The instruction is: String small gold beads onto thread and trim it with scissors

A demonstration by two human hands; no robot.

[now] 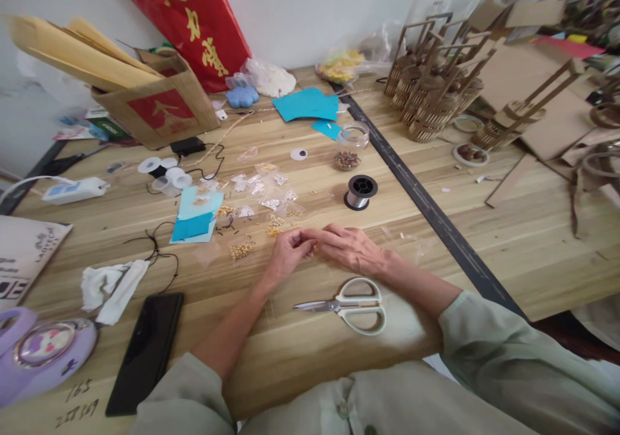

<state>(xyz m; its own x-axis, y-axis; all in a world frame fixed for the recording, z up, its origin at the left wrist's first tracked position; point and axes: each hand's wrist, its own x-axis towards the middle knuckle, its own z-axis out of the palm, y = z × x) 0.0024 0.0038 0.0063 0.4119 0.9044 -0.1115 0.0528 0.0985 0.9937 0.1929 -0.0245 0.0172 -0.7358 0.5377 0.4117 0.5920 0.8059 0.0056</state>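
Observation:
My left hand (287, 254) and my right hand (349, 249) meet at the fingertips over the wooden table. Both are closed, thumb against fingers, on something too small to make out. White-handled scissors (361, 304) lie just below my right hand, blades pointing left. Beyond the hands stands a black spool of clear line (360, 193). Small bags of gold beads (241, 250) and silvery pieces (268, 190) spread out up and left of my left hand. Farther back, a clear jar (349, 148) holds dark multicoloured beads.
A black phone (145, 351) and a lilac object (53, 357) lie at left, near a power strip (75, 190) and blue paper (194, 225). A cardboard box (165, 102) stands back left. Several small wooden baskets (431, 109) crowd the back right, past a black strip (411, 186).

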